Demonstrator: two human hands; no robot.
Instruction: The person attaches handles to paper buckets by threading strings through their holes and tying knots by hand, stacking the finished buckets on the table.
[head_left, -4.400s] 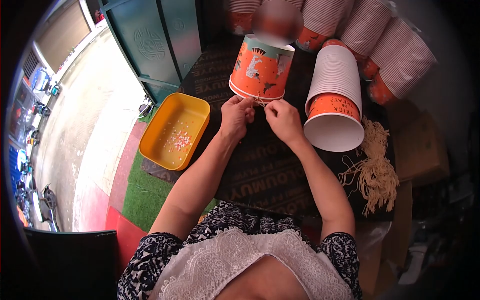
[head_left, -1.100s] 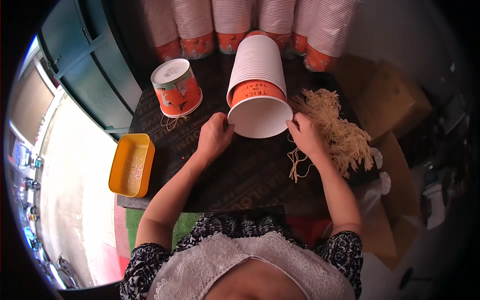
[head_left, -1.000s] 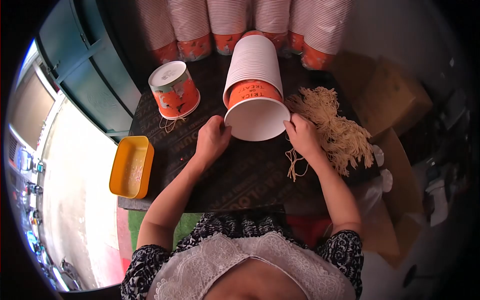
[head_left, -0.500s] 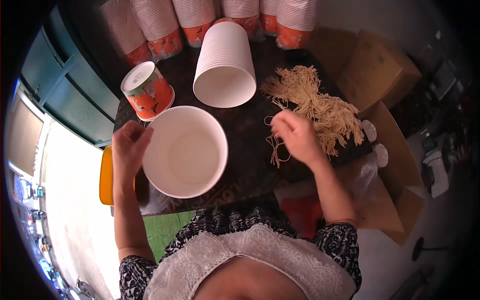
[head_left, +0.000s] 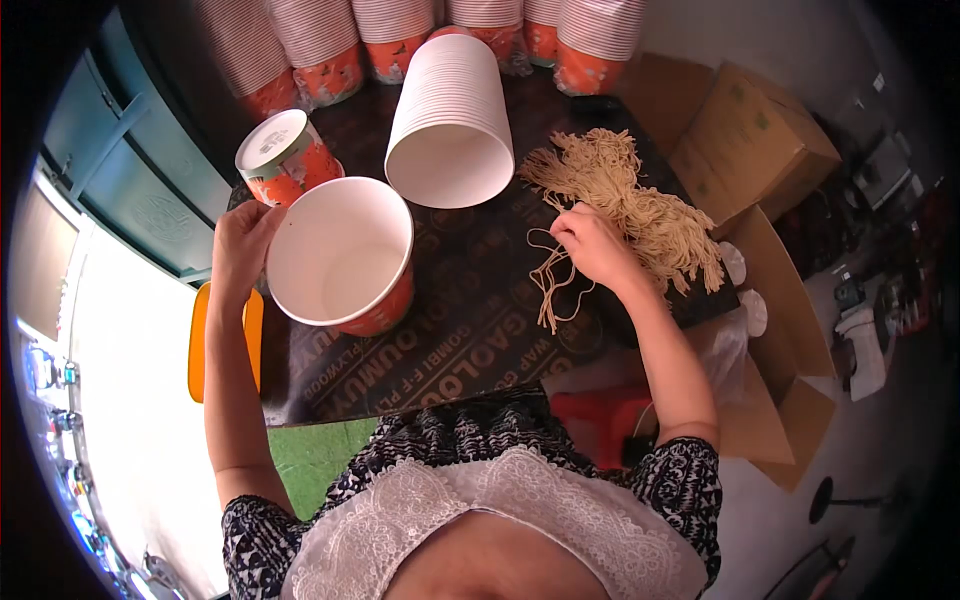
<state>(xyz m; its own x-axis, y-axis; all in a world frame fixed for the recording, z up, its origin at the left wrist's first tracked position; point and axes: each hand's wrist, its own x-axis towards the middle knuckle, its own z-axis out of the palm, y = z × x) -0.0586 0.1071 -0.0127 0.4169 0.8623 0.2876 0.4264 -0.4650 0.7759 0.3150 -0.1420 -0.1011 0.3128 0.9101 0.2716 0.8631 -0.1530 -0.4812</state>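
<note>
Paper bucket (head_left: 345, 250) over the near left part of the dark tabletop (head_left: 480, 330), in front of the person; its mouth faces upward at a slight tilt, exposing the white inner wall and bottom, while a patch of orange outer wall shows at lower right. Whether its base rests on the surface cannot be told. Left hand (head_left: 245, 245): thumb and fingers closed on the left side of the rim, in a pinch grip. Right hand (head_left: 597, 248): fingers curled, tips drawn together at the near left edge of a bundle of beige cords (head_left: 640, 195); whether a strand is caught between them cannot be told. Several loose cord loops (head_left: 555, 290) trail over the tabletop just below these fingertips.

Containers: behind the held bucket, a nested stack of buckets (head_left: 450, 100) lies on its side, its white open mouth toward the person. At far left, an upended bucket (head_left: 290, 160), orange with a green band, has its white base uppermost and is partly covered by the held one. Yellow tray (head_left: 254, 345), largely hidden by the left forearm; its contents cannot be made out. Along the back, further stacks (head_left: 398, 30) stand in clear plastic. At right, beyond the table, are cardboard boxes (head_left: 755, 140).
</note>
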